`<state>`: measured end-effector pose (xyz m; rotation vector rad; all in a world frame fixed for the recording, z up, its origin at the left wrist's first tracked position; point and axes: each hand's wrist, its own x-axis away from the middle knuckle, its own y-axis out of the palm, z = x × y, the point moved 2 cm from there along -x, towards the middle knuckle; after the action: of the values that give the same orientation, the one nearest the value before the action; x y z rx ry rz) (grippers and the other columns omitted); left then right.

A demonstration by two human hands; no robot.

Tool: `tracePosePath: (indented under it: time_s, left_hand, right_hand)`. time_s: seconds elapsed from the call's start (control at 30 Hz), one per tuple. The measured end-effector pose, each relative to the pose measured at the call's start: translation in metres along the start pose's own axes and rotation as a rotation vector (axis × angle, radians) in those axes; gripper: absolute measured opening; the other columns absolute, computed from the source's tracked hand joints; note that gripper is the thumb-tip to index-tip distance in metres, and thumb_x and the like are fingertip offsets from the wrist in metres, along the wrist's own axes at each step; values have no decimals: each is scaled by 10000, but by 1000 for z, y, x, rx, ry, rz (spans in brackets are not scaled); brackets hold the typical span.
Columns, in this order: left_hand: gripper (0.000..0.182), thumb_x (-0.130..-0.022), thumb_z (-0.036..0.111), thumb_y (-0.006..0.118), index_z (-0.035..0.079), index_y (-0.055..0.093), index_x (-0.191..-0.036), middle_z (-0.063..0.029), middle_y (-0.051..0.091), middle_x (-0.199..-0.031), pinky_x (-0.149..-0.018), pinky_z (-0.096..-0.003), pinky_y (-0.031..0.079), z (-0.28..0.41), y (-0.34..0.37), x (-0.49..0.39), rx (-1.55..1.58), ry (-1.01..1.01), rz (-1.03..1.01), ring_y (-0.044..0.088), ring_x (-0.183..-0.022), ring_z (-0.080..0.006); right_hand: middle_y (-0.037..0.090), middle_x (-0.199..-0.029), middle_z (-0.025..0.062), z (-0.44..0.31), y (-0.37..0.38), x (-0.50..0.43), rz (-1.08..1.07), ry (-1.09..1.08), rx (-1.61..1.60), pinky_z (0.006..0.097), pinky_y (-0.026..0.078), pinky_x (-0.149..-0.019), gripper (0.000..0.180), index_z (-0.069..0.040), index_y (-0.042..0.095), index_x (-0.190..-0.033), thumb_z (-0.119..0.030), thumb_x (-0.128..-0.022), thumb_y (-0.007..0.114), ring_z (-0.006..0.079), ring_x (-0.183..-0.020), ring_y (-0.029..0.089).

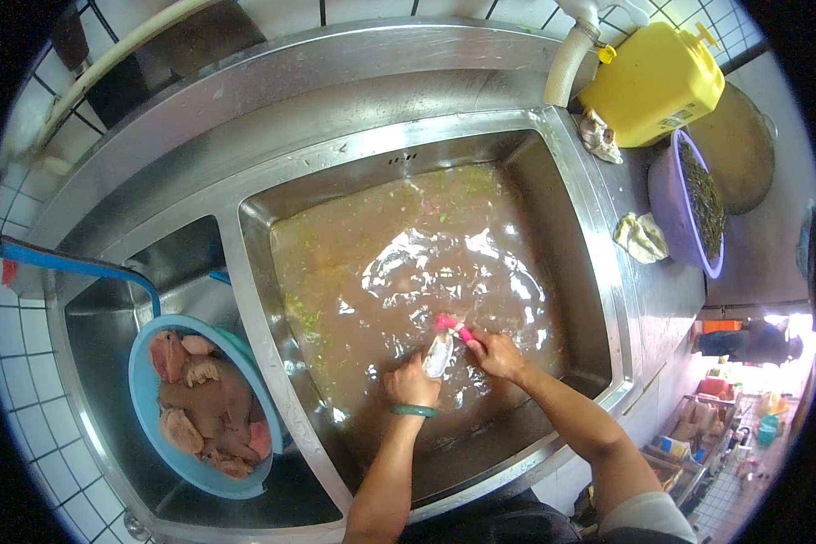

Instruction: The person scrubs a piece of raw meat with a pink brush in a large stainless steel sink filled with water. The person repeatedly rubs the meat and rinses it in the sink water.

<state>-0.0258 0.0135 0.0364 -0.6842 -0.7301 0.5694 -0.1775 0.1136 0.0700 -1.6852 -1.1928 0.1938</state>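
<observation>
My left hand (413, 382), with a green bangle at its wrist, grips a whitish, shiny oblong item (439, 355) above the murky brown water of the large steel sink basin (258, 234). What that item is cannot be told. From the right, my right hand (500, 355) is closed around the handle of a pink tool (464, 333), which looks like a peeler or small scrubber. The tool's head is at the upper end of the whitish item. Green bits float on the water around both hands.
In the left basin, a light-blue plastic tub (139, 408) holds pieces of meat beside a blue hose (81, 260). On the right counter are a purple bowl (663, 183) of dark greens, a yellow jug (653, 81) and crumpled cloths (642, 238). A person (748, 343) stands far right.
</observation>
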Motion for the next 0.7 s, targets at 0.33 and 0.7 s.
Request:
tracePosePath:
  time_s: [0.33,0.7]
  left_hand:
    - [475,-577,170,704,105,633,-1042,-135,664,-889,-754,-445,448,-1,5,1,16,154,34,638,-800,-311]
    - [439,-602,122,667,98,617,-1037,-107,665,-849,-741,-431,411,3,5,5,44,207,157,636,-775,-264]
  right_hand:
    - [628,-750,173,4,-13,0,-185,-347,-37,464,516,-594,305,-87,609,-961,-342,-930,445,345,-586,602]
    - [612,-678,192,10,-13,7,39,-129,6,463,516,-572,285,-75,607,-947,-322,-930,464,353,-566,606]
